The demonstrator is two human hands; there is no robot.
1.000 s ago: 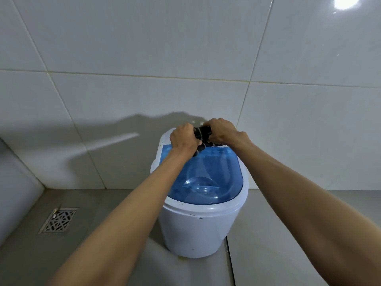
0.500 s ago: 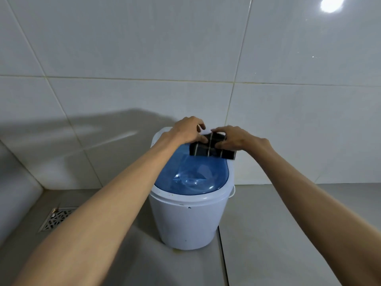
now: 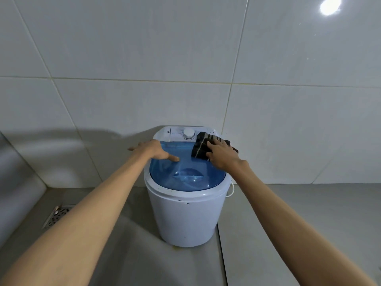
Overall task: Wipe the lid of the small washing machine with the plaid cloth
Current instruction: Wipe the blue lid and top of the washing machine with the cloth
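at the 8 o'clock side of the view, a square metal floor drain with a patterned grate (image 3: 57,216) is sitting in the grey tiled floor (image 3: 288,223), close to the corner. moving right, the left hand (image 3: 154,150) is lying open on the small white round-bodied plastic washing machine (image 3: 187,219). its fingers are stretching straight and flat past the 10 o'clock edge of the translucent blue plastic lid (image 3: 185,174), and its thumb is pointing across the lid toward 3 o'clock. the machine is standing on the floor against the glossy white tiled wall (image 3: 123,58).

behind the lid, at its 12 o'clock, a round white dial knob (image 3: 188,133) is sitting on the white control panel. just right of the knob, the folded dark plaid cloth with pale stripes (image 3: 203,146) is lying at the lid's 1 o'clock, overlapping both the lid's far corner and the panel. the right hand (image 3: 223,156) is resting on top of it, fingers laid out fairly flat and pressing the cloth down rather than bunching it. at the machine's 3 o'clock, a thin white cord (image 3: 232,189) is looping out from its side. a bright glare spot (image 3: 329,6) is shining on the wall at 1 o'clock.
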